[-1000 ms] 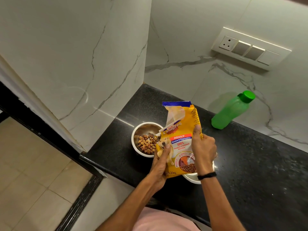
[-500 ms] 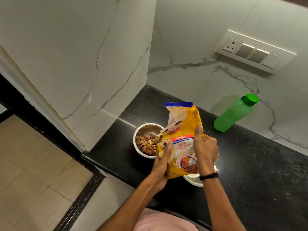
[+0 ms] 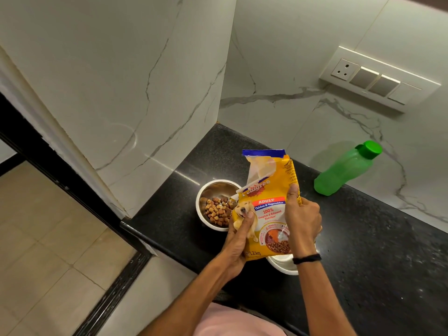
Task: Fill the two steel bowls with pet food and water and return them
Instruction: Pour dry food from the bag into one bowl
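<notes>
Kibble's in: the shiny steel bowl (image 3: 213, 188) on the speckled black counter (image 3: 368, 243) holds brown chunks, while the second bowl (image 3: 282, 265) peeks pale-rimmed from under the bag, its contents hidden. The left hand (image 3: 238, 238) and right hand (image 3: 301, 221) both curl round the crinkly yellow food bag (image 3: 266, 197), which stands upright beside the filled bowl. The capped green plastic bottle (image 3: 344, 170) stands apart, so the water and the return look left to do.

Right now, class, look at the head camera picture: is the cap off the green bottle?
No: the green bottle by the back wall has its green cap on its neck.
</notes>
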